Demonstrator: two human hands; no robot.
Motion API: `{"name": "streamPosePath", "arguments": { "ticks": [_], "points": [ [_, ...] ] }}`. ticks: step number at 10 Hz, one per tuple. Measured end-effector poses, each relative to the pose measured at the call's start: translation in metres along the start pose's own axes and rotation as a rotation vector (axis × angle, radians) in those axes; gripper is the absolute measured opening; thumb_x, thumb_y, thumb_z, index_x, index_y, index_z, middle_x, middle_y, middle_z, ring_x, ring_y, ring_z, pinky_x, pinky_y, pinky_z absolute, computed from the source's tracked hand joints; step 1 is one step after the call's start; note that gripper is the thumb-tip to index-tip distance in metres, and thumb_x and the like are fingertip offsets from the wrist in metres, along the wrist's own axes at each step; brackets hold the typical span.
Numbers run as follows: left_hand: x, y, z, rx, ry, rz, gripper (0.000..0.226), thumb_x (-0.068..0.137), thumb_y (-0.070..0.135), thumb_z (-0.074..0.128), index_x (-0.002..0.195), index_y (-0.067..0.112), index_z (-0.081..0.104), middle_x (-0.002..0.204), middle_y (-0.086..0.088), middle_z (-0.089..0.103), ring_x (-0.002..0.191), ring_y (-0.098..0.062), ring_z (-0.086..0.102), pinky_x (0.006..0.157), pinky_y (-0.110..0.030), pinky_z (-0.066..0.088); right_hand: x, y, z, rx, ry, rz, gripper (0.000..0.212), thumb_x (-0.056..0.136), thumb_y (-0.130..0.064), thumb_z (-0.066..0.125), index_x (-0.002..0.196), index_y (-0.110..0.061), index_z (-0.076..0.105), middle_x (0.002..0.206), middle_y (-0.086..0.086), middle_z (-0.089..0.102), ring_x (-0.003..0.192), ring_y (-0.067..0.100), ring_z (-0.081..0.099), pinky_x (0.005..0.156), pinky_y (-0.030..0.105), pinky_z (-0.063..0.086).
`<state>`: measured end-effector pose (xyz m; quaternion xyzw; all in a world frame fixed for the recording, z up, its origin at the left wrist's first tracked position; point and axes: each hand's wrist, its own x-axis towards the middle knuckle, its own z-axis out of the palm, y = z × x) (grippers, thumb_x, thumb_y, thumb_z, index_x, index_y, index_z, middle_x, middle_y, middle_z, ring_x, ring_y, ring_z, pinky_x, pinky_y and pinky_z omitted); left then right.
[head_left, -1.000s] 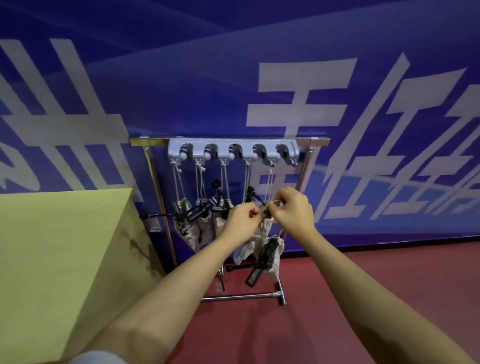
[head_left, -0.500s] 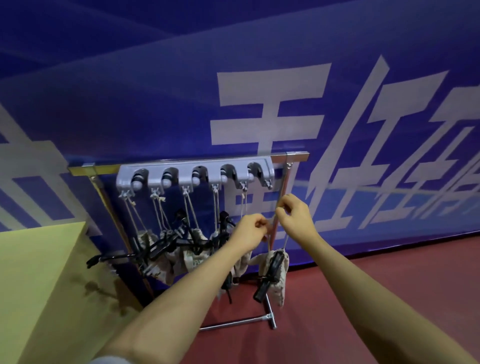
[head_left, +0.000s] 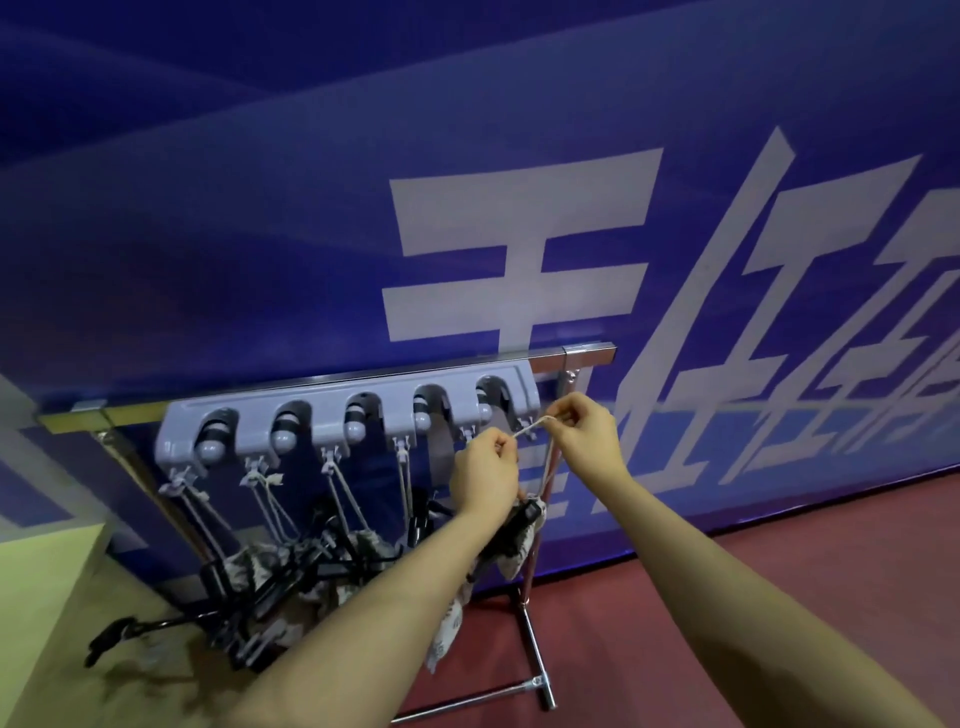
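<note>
1. The left hand (head_left: 485, 480) pinches one end of a white string (head_left: 530, 427).
2. The right hand (head_left: 589, 441) pinches the other end, so the string is pulled tight between them.
3. The string is just under the right end of the grey hook rack (head_left: 332, 415).
4. A small cloth bag (head_left: 514, 561) hangs from the string, below the left hand.
5. More bags (head_left: 374, 543) hang further left.

Raised close together, left grip (head_left: 485, 480) and right grip (head_left: 587, 441), each pinched.
</note>
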<state>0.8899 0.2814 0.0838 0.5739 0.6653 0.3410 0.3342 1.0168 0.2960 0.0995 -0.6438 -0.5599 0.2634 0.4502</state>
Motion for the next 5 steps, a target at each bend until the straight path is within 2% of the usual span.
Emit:
{"name": "streamPosePath", "arguments": {
  "ticks": [1,2,3,4,5],
  "points": [
    [0.007,-0.01,0.013,0.053,0.011,-0.064,0.023,0.094,0.024,0.047,0.073,0.019,0.055,0.072,-0.003,0.067,0.062,-0.027,0.068,0.062,-0.044,0.058,0.005,0.015,0.001,-0.057,-0.066,0.017,0.009,0.085,-0.011,0.068,0.079,-0.006,0.063,0.07,0.001,0.061,0.068,0.016,0.057,0.066,0.029,0.048],
    [0.004,-0.017,0.022,0.083,-0.014,-0.078,0.021,0.094,0.018,0.045,0.076,0.016,0.056,0.074,-0.007,0.066,0.063,-0.028,0.068,0.063,-0.043,0.057,0.001,0.021,0.005,-0.071,-0.144,0.041,0.012,0.086,-0.011,0.068,0.082,-0.001,0.064,0.075,0.008,0.063,0.07,0.018,0.057,0.064,0.025,0.047],
    [0.0,-0.015,0.024,0.119,-0.047,-0.036,0.02,0.094,0.013,0.045,0.08,0.01,0.058,0.075,-0.01,0.063,0.069,-0.032,0.059,0.056,-0.032,0.042,-0.003,0.022,0.007,-0.095,-0.205,0.038,0.013,0.089,-0.011,0.063,0.086,0.002,0.061,0.075,0.01,0.06,0.07,0.019,0.053,0.066,0.03,0.046],
    [-0.008,-0.009,0.021,0.169,-0.046,-0.011,0.02,0.094,0.011,0.041,0.078,0.013,0.052,0.076,-0.008,0.058,0.07,-0.03,0.054,0.057,-0.033,0.039,-0.006,0.025,0.001,-0.158,-0.254,0.027,0.011,0.092,-0.011,0.058,0.091,-0.001,0.062,0.076,0.005,0.06,0.073,0.021,0.055,0.069,0.035,0.048],
    [-0.013,-0.004,0.014,0.172,-0.027,-0.003,0.016,0.094,0.017,0.042,0.086,0.011,0.054,0.083,-0.011,0.063,0.078,-0.032,0.059,0.065,-0.041,0.049,-0.014,0.025,-0.006,-0.189,-0.25,0.037,0.011,0.093,-0.014,0.052,0.093,-0.009,0.061,0.077,-0.001,0.059,0.079,0.025,0.061,0.076,0.046,0.054]
  ]
}}
